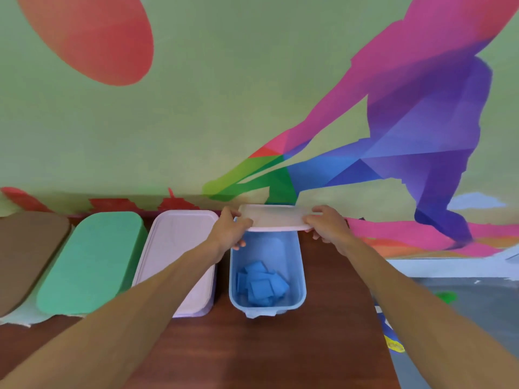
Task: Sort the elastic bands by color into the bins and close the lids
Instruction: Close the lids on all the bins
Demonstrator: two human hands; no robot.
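A blue bin (301, 276) stands open on the brown table (252, 349), with several blue elastic bands (262, 284) piled in it. A pale translucent lid (276, 217) hangs level over the bin's far end. My left hand (231, 230) grips the lid's left edge and my right hand (327, 224) grips its right edge. To the left stand a bin with a pale pink lid (179, 248), one with a green lid (95, 262) and one with a brown lid (25, 254), all three covered.
A painted wall rises right behind the bins. The table's right edge runs near the blue bin, with grey floor (477, 304) beyond it. A white cloth (22, 315) lies under the green and brown bins.
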